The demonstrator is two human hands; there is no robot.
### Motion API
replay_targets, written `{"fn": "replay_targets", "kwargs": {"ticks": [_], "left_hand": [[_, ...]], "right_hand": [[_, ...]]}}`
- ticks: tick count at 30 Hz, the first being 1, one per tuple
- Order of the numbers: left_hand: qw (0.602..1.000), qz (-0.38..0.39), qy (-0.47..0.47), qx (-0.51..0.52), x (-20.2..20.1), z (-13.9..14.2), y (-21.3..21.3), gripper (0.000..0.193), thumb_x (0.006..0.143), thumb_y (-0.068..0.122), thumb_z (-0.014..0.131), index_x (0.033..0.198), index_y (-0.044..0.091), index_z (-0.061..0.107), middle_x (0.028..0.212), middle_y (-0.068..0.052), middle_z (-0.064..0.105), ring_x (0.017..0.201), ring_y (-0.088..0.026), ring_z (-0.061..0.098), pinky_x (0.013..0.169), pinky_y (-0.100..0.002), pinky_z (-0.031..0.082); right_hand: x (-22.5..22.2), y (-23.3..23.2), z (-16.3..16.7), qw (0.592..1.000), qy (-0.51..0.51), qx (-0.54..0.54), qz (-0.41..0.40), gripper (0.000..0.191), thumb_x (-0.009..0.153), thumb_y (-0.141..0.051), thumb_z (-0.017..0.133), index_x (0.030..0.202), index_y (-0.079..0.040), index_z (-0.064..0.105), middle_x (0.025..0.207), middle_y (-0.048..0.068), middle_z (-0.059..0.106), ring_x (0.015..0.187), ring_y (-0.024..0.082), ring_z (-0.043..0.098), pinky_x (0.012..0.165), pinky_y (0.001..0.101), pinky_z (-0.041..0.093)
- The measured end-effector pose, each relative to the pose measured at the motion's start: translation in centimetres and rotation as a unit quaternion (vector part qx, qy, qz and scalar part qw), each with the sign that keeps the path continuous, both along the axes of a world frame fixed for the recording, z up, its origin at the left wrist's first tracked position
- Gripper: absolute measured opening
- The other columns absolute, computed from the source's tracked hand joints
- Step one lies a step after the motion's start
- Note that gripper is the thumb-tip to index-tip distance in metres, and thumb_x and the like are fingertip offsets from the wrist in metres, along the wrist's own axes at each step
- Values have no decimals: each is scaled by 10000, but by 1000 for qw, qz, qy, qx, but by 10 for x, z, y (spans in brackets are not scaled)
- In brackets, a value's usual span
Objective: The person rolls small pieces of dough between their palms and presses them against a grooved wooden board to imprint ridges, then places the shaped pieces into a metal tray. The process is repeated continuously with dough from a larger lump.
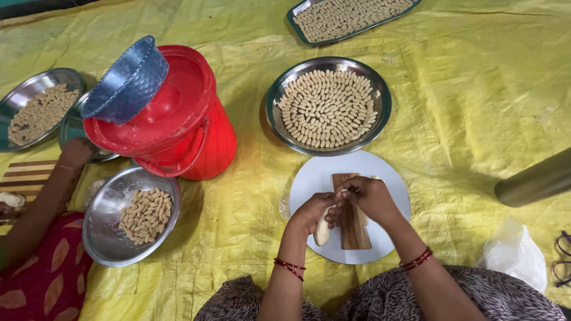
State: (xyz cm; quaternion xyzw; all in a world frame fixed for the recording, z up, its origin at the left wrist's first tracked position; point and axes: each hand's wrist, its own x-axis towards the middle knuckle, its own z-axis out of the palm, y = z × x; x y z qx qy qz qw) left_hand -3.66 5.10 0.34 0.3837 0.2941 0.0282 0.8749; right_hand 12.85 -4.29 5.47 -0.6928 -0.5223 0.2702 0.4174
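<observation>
— Dough (322, 232): a pale lump, pinched in the left hand (311, 212) over the white round board's (386, 178) near edge.
— And the right hand (369, 196)?
— Fingers narrowed, pressing on the ridged wooden board (354, 229); whether a bit lies under them I cannot tell. I judge it mid-shaping; a roll along the ridges is called for.
— Packages or labels?
— None visible; just a red lidded bucket (202, 142) and a steel plate (380, 89) of shaped pieces.

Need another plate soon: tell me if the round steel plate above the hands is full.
Full: the steel plate holds tight rings of small dough pieces.
</observation>
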Motion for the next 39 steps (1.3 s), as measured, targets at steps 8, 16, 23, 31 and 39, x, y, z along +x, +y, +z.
{"fn": "replay_targets", "kwargs": {"ticks": [8,16,23,31,39], "left_hand": [[997,-44,53,44,-11,4,1,321,1034,387,598,878,107,604,569,87,413,425,-46,346,433,-257,328],[997,-11,59,40,-11,2,2,310,990,371,657,909,72,651,566,80,401,433,-58,330,430,-266,307],[993,100,61,-12,1,-13,3,256,983,215,610,767,104,529,573,56,393,442,-80,354,439,-292,346],[977,210,24,42,-14,-4,15,279,979,291,587,765,123,523,571,54,393,441,-80,370,436,-287,368],[990,112,51,70,-9,13,3,306,987,367,626,1014,71,699,579,72,386,440,-52,356,426,-245,359]], "right_hand": [[9,-5,1,979,-137,2,153,313,779,-135,793,1091,-164,804,1031,55,745,912,227,728,833,355,583],[-1,-6,3,964,-220,49,139,135,788,-121,728,884,-32,757,907,99,699,917,306,672,801,430,550],[25,6,-41,987,138,-56,69,152,886,-96,661,839,27,739,846,158,729,735,270,681,687,398,574],[126,-15,-90,943,-194,-238,-132,357,987,-307,657,804,-44,814,817,193,770,796,338,718,814,434,579],[112,-14,-81,941,-181,-211,-192,255,843,-356,826,948,-124,842,918,126,790,861,305,762,832,414,608]]}}
